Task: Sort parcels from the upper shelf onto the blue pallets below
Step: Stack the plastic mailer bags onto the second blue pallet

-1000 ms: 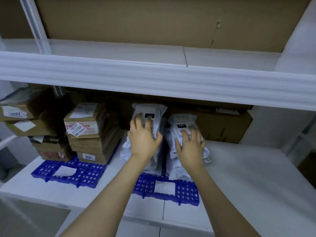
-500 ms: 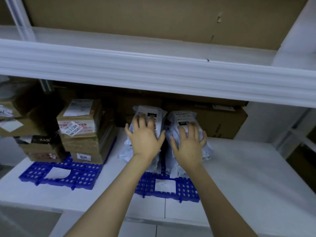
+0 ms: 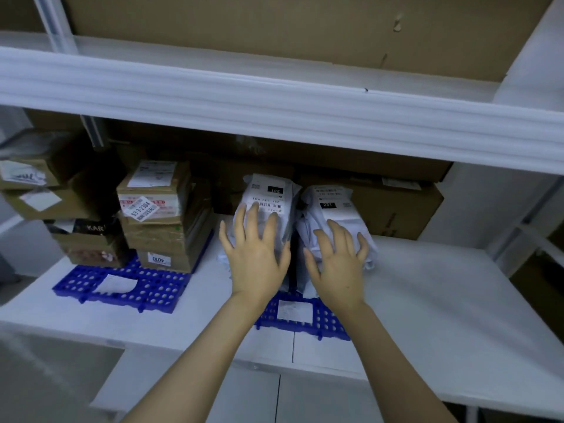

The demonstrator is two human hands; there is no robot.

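Two stacks of white plastic mailer parcels stand side by side on a blue pallet (image 3: 329, 326) on the lower shelf. My left hand (image 3: 254, 254) lies with spread, straight fingers on the left mailer stack (image 3: 268, 196), whose label reads 231. My right hand (image 3: 337, 261) lies the same way on the right mailer stack (image 3: 335, 206), also labelled 231. Neither hand grips anything. A second blue pallet (image 3: 91, 288) at the left carries stacked cardboard parcels (image 3: 158, 215). The upper shelf (image 3: 274, 93) runs across the top.
A large brown carton (image 3: 396, 206) stands behind the mailers on the right. More cardboard boxes (image 3: 39, 190) pile up at the far left. A big carton (image 3: 274, 25) fills the back of the upper shelf. White shelf surface (image 3: 457, 285) extends to the right of the pallets.
Both hands have slid back toward me a little on the mailer stacks, fingers spread wider, so the labels now show. The camera view has tilted slightly.
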